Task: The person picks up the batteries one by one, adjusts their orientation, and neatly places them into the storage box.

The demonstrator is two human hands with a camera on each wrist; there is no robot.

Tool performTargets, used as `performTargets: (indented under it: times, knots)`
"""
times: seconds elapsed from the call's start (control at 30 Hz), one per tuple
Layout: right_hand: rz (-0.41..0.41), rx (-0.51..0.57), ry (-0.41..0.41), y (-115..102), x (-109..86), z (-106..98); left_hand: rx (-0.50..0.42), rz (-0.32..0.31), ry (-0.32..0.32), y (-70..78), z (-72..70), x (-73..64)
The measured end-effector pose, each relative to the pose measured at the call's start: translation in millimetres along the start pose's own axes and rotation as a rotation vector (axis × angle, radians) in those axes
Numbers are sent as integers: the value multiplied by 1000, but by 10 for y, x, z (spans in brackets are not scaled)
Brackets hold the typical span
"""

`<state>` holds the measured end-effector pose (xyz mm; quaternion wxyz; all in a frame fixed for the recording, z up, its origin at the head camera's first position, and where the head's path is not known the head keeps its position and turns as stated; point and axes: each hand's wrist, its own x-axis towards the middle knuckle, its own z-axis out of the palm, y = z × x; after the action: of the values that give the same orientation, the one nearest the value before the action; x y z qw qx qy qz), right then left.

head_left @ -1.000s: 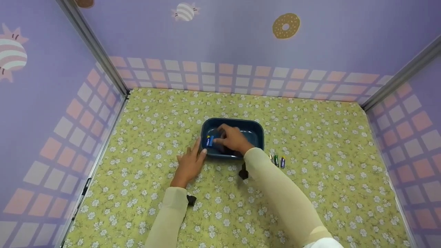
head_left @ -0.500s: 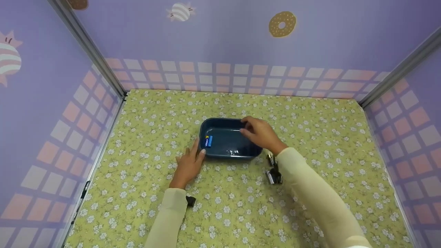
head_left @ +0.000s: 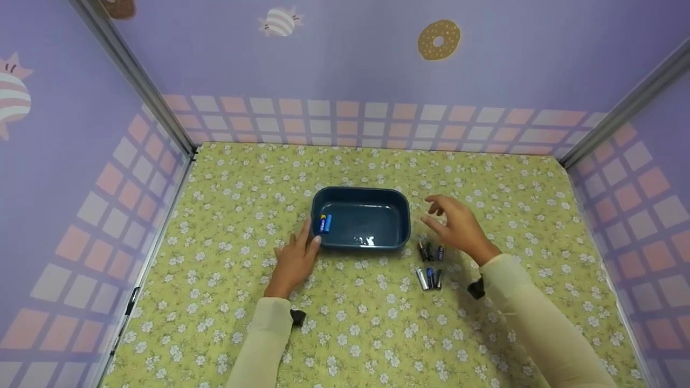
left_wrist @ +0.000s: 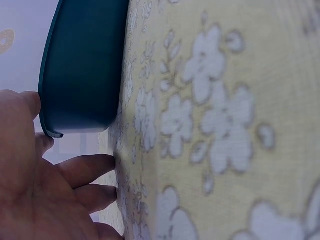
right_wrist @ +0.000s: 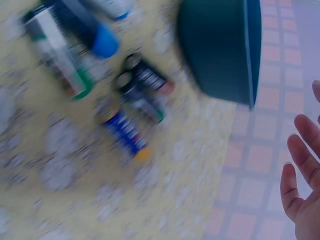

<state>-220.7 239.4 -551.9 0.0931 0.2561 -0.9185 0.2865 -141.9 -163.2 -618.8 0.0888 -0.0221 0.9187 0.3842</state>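
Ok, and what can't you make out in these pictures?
Head view: the lettering on the two batteries in the tub, too small to read.
Left wrist view: the tub's inside, hidden by its outer wall; part of the left hand, cut off by the left and bottom edges.
Right wrist view: the pale battery, cut off by the top edge and blurred; most of the right hand, past the right edge.
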Motion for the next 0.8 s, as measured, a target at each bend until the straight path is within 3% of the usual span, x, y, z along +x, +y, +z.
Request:
performTargets:
  times: [0.2, 0.43, 0.8]
  knots:
    - [69, 17, 5, 183, -297, -29, 1, 0, -4, 1, 3, -1]
    - [151, 29, -61, 401, -582, 61, 4, -5, -8, -16, 4, -10]
    - [240, 73, -165, 548, -760, 219, -11, -7, -15, 2, -14, -12]
